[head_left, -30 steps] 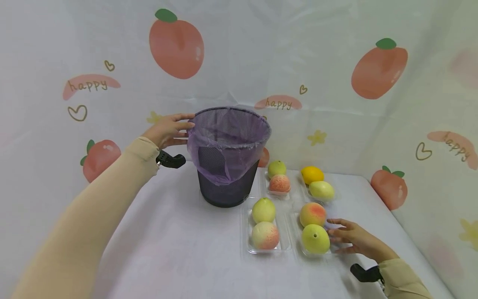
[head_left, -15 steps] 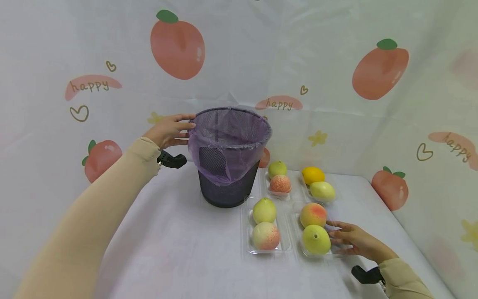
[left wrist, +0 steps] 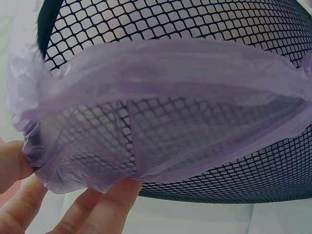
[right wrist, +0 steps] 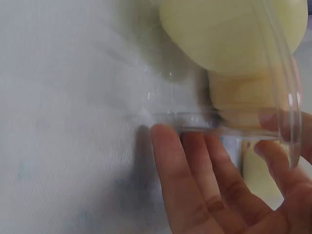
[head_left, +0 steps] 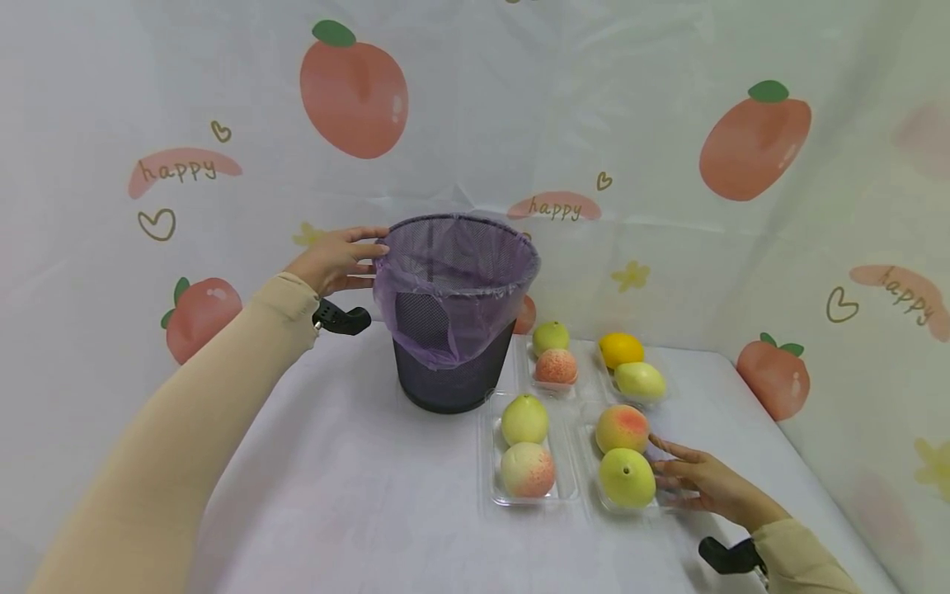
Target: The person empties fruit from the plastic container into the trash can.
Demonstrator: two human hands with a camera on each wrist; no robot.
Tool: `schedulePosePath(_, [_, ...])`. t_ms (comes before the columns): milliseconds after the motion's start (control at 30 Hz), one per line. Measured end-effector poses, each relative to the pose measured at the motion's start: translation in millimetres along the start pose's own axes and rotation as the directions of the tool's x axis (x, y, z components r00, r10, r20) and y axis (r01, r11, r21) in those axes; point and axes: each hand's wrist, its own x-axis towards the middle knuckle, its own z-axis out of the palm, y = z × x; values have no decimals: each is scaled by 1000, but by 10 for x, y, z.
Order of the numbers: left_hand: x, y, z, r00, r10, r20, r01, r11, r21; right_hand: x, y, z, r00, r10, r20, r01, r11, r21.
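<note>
Clearly, the weak spot is the right hand (head_left: 716, 487): its fingers lie fairly straight and spread against the side of a clear container (right wrist: 292, 102) at the near right of the table, touching it rather than clamped round it. Inside, a yellow-green fruit (head_left: 627, 478) and an orange peach (head_left: 622, 427) sit round and seemingly loose, so a one-sided lift would probably tip the container and could roll them out. A push inward might also slide it into the neighbouring container (head_left: 566, 476) — the two stand just beside each other.

Well apart from that, the left hand (head_left: 337, 260) rests extended fingers against the purple liner (head_left: 475, 326) at the rim of the mesh bin (head_left: 449, 389), with no firm clamp that I can see. The liner looks thin and puckered; dragging fingertips could pull its edge off the rim or tear it — and a hard sideways shove might tilt the upright bin.
</note>
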Motion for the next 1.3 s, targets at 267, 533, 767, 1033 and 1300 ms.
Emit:
schedulePosePath(267, [-3, 4, 8, 1000, 2, -1, -2, 1000, -1, -25, -43, 53, 1000, -20, 5, 20, 1000, -17])
schedulePosePath(533, [-8, -5, -4, 1000, 20, 2, -20, 999, 35, -40, -13, 16, 992, -61, 114, 51, 995, 85])
schedulePosePath(767, [-22, -5, -9, 1000, 24, -2, -23, 997, 70, -45, 39, -46, 977, -107, 185, 72, 980, 186])
schedulePosePath(1033, [-20, -6, -21, 1000, 22, -9, -21, 997, 68, -38, 39, -36, 973, -122, 195, 68, 962, 265])
schedulePosePath(1300, [8, -3, -6, 1000, 2, -3, -2, 1000, 3, -52, 57, -28, 971, -134, 197, 63, 942, 329])
